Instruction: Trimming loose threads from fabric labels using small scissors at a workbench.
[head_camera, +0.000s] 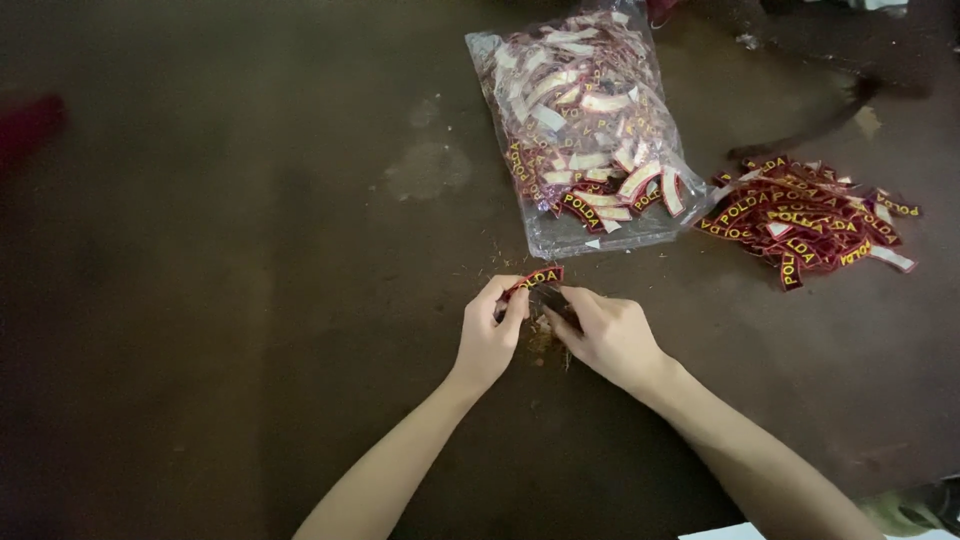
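1. Spreading wide, the dark table lies bare to the left and near.
2. A clear bag of patches sits far; a loose patch pile lies right.
3. The left hand pinches a curved maroon patch between its fingertips.
4. The right hand, fingers curled, touches a small dark tool just beneath the patch; its grip is unclear.

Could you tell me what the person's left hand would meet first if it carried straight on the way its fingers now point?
Probably the clear plastic bag of patches. The left hand, pinching a curved red patch, points up and slightly right across bare table toward the bag's near edge. Depth is hard to judge.
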